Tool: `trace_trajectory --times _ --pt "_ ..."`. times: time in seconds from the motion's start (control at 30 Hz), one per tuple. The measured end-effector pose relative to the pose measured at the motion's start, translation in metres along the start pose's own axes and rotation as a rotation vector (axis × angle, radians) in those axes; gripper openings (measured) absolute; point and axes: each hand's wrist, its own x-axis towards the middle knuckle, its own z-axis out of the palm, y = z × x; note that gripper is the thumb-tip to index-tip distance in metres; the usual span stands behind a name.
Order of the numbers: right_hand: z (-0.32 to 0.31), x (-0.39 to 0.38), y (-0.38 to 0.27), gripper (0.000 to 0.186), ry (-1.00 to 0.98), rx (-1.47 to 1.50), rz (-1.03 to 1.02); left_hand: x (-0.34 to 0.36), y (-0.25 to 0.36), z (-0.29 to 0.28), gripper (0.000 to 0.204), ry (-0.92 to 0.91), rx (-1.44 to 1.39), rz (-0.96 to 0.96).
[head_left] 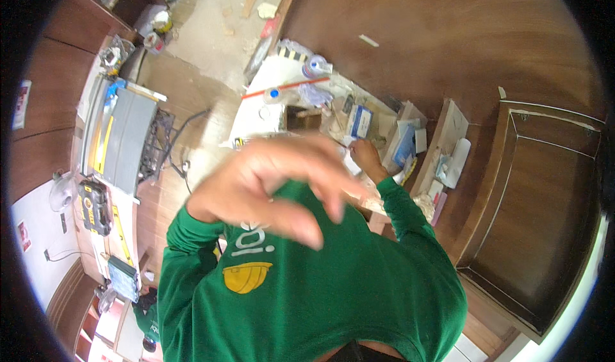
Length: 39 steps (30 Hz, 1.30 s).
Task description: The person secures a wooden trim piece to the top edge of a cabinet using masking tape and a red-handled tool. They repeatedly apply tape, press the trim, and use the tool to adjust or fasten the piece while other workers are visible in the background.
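My left hand is raised close to the camera, blurred, with curved fingers apart and nothing visible between them. Beyond it, at the cluttered white worktop, my right hand is closed around what looks like a thin dark stick. Near that hand are a blue-and-white box, a crumpled pale cloth and a small square opening. A red-orange strip lies across the worktop under a small bottle with a blue cap.
Wooden boards with small items stand right of my right hand, beside a brown panel and framed recess. At left are grey panels, a black case, a fan and trailing cables. Another person in green is at lower left.
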Motion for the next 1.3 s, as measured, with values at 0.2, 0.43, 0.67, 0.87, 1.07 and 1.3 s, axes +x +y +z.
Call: trace_trajectory --times 0.2,0.43,0.67,0.87,1.07,1.3 --pt "0.044 -0.003 0.022 0.021 0.081 0.035 -0.05 0.05 0.024 0.062 0.029 -0.486 -0.272 0.333" --pt "0.101 0.003 0.05 0.024 0.178 0.264 0.118 0.089 0.039 0.058 0.026 -0.718 -0.283 0.367" --pt "0.099 -0.001 0.041 0.039 0.059 0.304 0.115 0.131 0.058 0.033 0.028 -0.453 0.283 0.081" --pt "0.128 -0.024 0.026 0.024 0.26 0.497 0.171 0.246 0.049 -0.045 0.036 0.091 1.118 0.459" --pt "0.042 -0.027 -0.028 0.021 0.673 0.966 0.2 0.35 0.144 -0.102 0.051 0.683 1.386 1.094" --pt "-0.201 0.032 -0.092 0.03 1.181 1.065 -0.265 0.453 0.236 -0.092 0.044 1.306 1.023 1.118"
